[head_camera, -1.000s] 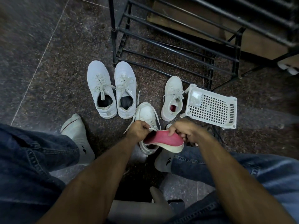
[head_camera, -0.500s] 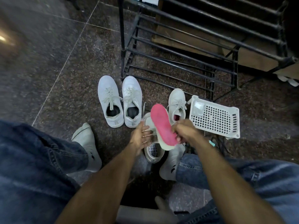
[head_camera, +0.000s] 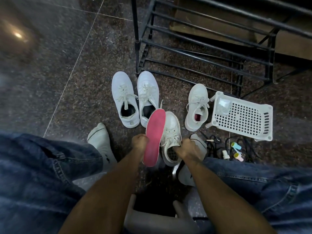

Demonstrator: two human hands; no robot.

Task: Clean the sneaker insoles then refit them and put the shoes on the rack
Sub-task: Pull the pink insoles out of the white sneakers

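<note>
My left hand (head_camera: 139,142) grips a pink insole (head_camera: 154,136) by its left edge, holding it lengthwise above the floor. Just right of it stands a white sneaker (head_camera: 171,132), its opening showing a bare mesh bottom. My right hand (head_camera: 188,149) is closed on that sneaker's collar. Its mate (head_camera: 196,108), farther right, has a pink insole visible inside. Another pair of white sneakers (head_camera: 135,98) with dark insides stands side by side behind the pink insole. The black metal rack (head_camera: 202,48) rises at the back.
A white perforated plastic basket (head_camera: 241,115) lies on its side right of the shoes. Small pastel items (head_camera: 236,150) and dark cords lie on the speckled stone floor near my right knee. My socked feet flank the shoes, and a grey stool edge (head_camera: 152,220) sits at the bottom.
The insole came out of the sneaker and passed from my right hand to my left. My right hand dropped onto the sneaker's collar. The view shifted up toward the rack.
</note>
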